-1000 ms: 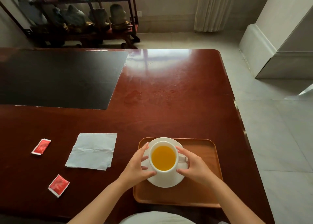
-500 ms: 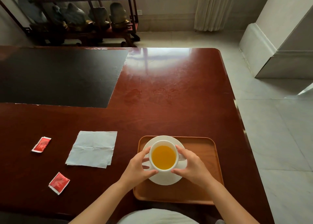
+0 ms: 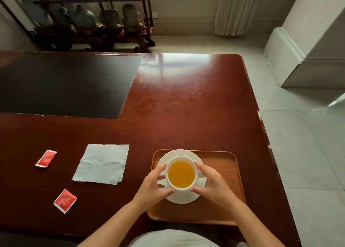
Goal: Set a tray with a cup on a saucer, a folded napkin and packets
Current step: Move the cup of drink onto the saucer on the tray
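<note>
The cup-and-saucer step is in hand: the cup (image 3: 181, 174), full of yellow liquid, sits on the saucer (image 3: 179, 197) in the left half of the tray (image 3: 222, 162). The left hand (image 3: 152, 188) and right hand (image 3: 214, 184) each keep a curled grip on the cup's sides. Left of the tray on the bench (image 3: 186, 116) lie the napkin (image 3: 102, 163), seemingly creased but spread out, and beyond it two red packets (image 3: 46, 158) (image 3: 65, 200). Next likely comes letting go gently, without spilling, then reaching for the napkin.

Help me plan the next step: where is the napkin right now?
In the head view the napkin lies flat on the table, left of the tray, with one red packet further left and another nearer the person.
</note>
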`<state>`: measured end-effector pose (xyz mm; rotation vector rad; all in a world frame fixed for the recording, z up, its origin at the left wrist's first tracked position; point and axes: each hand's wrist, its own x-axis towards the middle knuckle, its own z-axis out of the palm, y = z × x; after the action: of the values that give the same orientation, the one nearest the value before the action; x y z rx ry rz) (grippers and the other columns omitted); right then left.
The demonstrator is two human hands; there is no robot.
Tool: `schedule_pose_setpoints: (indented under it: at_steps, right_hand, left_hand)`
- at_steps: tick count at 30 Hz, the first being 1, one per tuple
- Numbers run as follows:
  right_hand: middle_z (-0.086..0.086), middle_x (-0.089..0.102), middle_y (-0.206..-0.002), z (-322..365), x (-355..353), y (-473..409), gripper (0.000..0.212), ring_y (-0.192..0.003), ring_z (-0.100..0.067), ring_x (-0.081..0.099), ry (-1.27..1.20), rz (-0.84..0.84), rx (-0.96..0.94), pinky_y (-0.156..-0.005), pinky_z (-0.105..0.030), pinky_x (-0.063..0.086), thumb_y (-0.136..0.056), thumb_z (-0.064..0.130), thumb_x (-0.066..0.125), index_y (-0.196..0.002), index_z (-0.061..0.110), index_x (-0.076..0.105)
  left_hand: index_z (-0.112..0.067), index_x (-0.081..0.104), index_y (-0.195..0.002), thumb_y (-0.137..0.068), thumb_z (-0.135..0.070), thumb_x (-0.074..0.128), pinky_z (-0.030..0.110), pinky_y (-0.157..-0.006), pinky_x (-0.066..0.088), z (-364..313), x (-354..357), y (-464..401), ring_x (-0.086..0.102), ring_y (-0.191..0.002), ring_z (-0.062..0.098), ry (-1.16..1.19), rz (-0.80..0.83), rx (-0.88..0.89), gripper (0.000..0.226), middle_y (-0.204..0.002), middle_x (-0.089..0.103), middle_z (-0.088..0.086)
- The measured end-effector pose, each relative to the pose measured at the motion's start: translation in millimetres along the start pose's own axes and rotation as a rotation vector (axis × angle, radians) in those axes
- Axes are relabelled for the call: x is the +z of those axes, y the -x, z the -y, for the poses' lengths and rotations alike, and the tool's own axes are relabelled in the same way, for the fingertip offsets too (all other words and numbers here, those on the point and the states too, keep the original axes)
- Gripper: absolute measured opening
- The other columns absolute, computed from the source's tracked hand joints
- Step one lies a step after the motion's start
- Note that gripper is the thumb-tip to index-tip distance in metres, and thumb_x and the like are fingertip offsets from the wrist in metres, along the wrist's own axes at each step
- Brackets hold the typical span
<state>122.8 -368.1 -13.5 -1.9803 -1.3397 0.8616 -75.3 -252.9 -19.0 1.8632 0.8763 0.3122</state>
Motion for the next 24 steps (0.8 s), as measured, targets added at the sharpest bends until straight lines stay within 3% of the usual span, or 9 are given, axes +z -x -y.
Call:
schedule_pose_setpoints:
  at_steps: [7,11,13,17,20,24]
  right_hand:
    - [0.006,0.052,-0.134,5,-3,3,0.077,-0.121,-0.006,0.043,0.043,-0.022,0.009,-0.098,-0.027,0.042,-0.074,0.045,0.073,-0.14,0.028,0.037]
    - [0.005,0.058,-0.124,19,-2,0,0.055,-0.113,-0.008,0.049,0.182,-0.175,-0.072,-0.093,-0.026,0.044,-0.081,0.044,0.066,-0.13,0.027,0.049]
    - [0.002,0.061,-0.117,33,-1,-2,0.046,-0.109,-0.014,0.055,0.291,-0.254,-0.127,-0.091,-0.033,0.047,-0.08,0.038,0.068,-0.123,0.023,0.057]
    - [-0.005,0.069,-0.099,62,5,-9,0.04,-0.094,-0.025,0.066,0.478,-0.31,-0.228,-0.078,-0.043,0.054,-0.066,0.026,0.08,-0.103,0.015,0.068]
    - [-0.002,0.072,-0.092,80,13,-14,0.041,-0.086,-0.024,0.069,0.534,-0.301,-0.343,-0.073,-0.04,0.057,-0.057,0.028,0.085,-0.094,0.017,0.071]
    - [0.002,0.071,-0.092,103,28,-20,0.036,-0.088,-0.02,0.068,0.537,-0.255,-0.447,-0.074,-0.035,0.056,-0.059,0.029,0.083,-0.092,0.021,0.071]
  left_hand:
    - [-0.027,0.03,-0.142,-0.077,-0.029,0.077,0.022,-0.083,0.055,-4,-13,5,0.052,-0.115,0.003,-0.105,0.045,-0.001,0.08,-0.137,0.039,-0.014]
    - [-0.023,0.039,-0.14,-0.086,-0.028,0.067,0.023,-0.099,0.044,-9,-25,15,0.051,-0.118,0.001,-0.346,-0.024,0.055,0.061,-0.136,0.052,-0.008]
    - [-0.022,0.044,-0.138,-0.089,-0.028,0.062,0.023,-0.101,0.044,-15,-30,20,0.053,-0.117,0.004,-0.466,-0.071,0.107,0.052,-0.13,0.059,-0.006]
    - [-0.016,0.057,-0.126,-0.089,-0.028,0.062,0.026,-0.094,0.048,-30,-40,30,0.062,-0.104,0.01,-0.613,-0.21,0.182,0.039,-0.115,0.068,-0.004]
    - [-0.014,0.066,-0.112,-0.085,-0.023,0.068,0.031,-0.09,0.05,-40,-45,41,0.066,-0.094,0.012,-0.712,-0.328,0.172,0.029,-0.103,0.072,-0.002]
    - [-0.013,0.07,-0.099,-0.075,-0.017,0.077,0.033,-0.08,0.055,-43,-56,54,0.068,-0.081,0.014,-0.804,-0.416,0.119,0.025,-0.09,0.073,-0.002]
